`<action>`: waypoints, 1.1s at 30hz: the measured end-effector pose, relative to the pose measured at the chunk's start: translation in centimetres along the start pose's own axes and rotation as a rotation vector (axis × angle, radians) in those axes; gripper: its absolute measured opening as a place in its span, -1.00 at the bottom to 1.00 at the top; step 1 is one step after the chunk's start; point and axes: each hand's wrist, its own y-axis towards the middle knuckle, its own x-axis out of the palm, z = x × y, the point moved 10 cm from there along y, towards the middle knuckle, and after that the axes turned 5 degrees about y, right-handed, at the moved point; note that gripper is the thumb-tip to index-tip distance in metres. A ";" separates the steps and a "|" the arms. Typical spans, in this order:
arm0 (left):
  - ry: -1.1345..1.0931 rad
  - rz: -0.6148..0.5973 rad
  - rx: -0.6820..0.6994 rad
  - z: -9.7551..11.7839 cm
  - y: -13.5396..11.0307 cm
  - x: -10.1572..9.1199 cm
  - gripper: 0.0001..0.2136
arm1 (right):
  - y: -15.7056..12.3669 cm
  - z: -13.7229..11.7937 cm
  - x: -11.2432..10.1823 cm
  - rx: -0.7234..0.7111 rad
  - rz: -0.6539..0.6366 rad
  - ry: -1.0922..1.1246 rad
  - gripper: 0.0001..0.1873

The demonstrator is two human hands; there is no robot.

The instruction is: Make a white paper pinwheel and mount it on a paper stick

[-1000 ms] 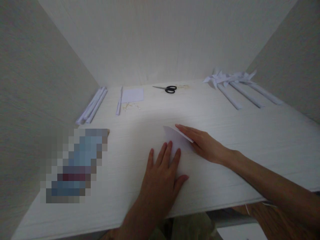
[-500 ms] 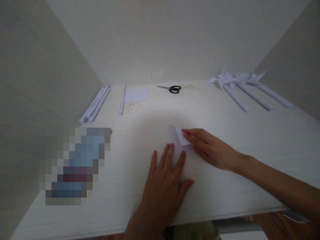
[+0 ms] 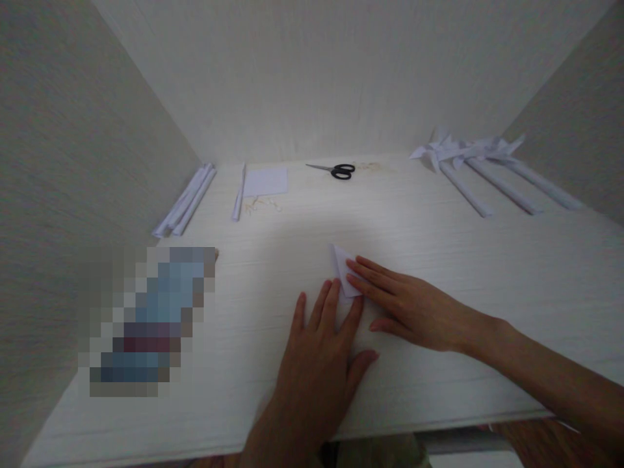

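A small white sheet of paper (image 3: 342, 266), folded into a triangle, lies on the white table (image 3: 439, 260) near its front middle. My left hand (image 3: 324, 344) rests flat on the paper's near part, fingers stretched out. My right hand (image 3: 409, 302) lies flat on the fold from the right, fingers extended and pressing the folded flap down. Most of the paper is hidden under both hands.
Black scissors (image 3: 336, 170) lie at the back centre. A white square sheet (image 3: 266, 182) and a rolled paper stick (image 3: 238, 192) sit back left, with more paper sticks (image 3: 185, 201) beside the left wall. Paper pinwheels on sticks (image 3: 478, 166) lie back right. A blurred patch (image 3: 149, 318) covers the left front.
My right hand brought the raised paper flap over and down, and now presses it flat. My left hand stayed in place on the paper.
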 end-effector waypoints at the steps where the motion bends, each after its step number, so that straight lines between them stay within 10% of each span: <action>1: -0.001 0.000 -0.001 0.0 0.0 0.0 -0.48 | 0.0 -0.1 0.0 0.001 -0.001 -0.007 -0.39; 33: 0.042 0.031 0.035 -1.0 -2.2 -0.5 -0.52 | 0.3 -0.3 0.3 0.000 -0.031 -0.061 -0.38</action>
